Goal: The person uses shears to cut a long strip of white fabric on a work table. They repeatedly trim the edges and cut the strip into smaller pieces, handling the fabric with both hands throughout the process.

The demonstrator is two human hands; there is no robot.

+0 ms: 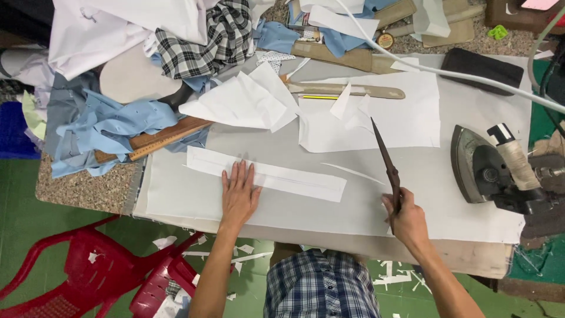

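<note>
**White strip pinned flat, scissors held clear**

White strip of fabric lies on the pale cloth-covered table, just left of the iron, which rests on its side. Its long axis runs left to right, dipping slightly toward the iron. The left hand lies on it with fingers spread flat, seemingly to keep it from sliding. Between strip and iron, the right hand is clamped on the handles of dark scissors; their blades are together and point away from the person, clear of the strip.
</note>
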